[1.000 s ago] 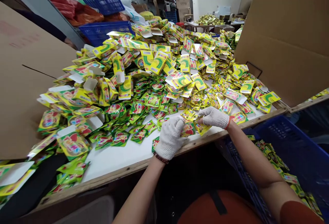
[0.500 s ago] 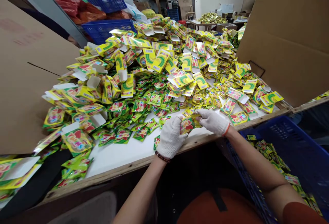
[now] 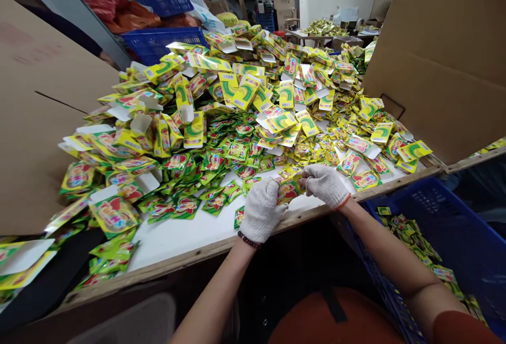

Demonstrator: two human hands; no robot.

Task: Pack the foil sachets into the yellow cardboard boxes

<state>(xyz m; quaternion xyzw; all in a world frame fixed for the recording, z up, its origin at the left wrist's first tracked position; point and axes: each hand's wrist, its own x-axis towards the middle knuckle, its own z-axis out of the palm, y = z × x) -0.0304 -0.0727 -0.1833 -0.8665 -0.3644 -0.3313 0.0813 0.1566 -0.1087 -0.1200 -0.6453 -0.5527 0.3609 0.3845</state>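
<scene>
My left hand (image 3: 261,209), in a white knitted glove with a beaded bracelet at the wrist, is closed around a small yellow-green candy box (image 3: 288,190) just above the table's front edge. My right hand (image 3: 327,186), gloved too, has its fingers pinched together at the box's right end. Its fingertips partly cover that end, so the flap there cannot be made out. Behind both hands, green sachets (image 3: 213,160) with a red fruit print lie heaped on the white tabletop (image 3: 169,241). Yellow sachets (image 3: 306,150) lie just beyond the box.
Many printed boxes (image 3: 245,91), several with open white flaps, pile up at the back. Cardboard sheets stand at the left (image 3: 51,123) and right (image 3: 430,70). A blue crate (image 3: 466,249) holding sachets sits low on my right. A wooden rim (image 3: 205,254) edges the table.
My right hand's fingers have drawn in and curled more at the box's end. The left hand keeps its hold on the box. The view has shifted slightly.
</scene>
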